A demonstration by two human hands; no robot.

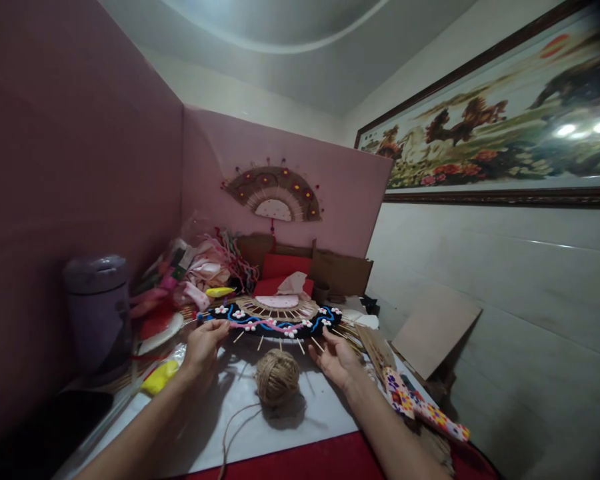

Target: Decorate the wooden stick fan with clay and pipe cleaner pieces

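Observation:
A fan-shaped craft piece (275, 319) lies on the table, black with blue and pink lines, white flowers and wooden sticks poking out of its near edge. My left hand (203, 343) touches its left end, fingers curled at the edge. At the craft's right end rests my right hand (336, 357), fingers spread and palm partly up, beside the sticks. A ball of brown twine (277, 377) sits between my hands, and its loose strand trails toward me.
A purple lidded container (99, 310) stands at left beside a yellow lump (160, 377). Craft scraps (200, 270) pile at the back. A flowered strip (423, 405) lies at right. A finished brown fan (275, 193) hangs on the pink wall. Cardboard (435, 330) leans on the right wall.

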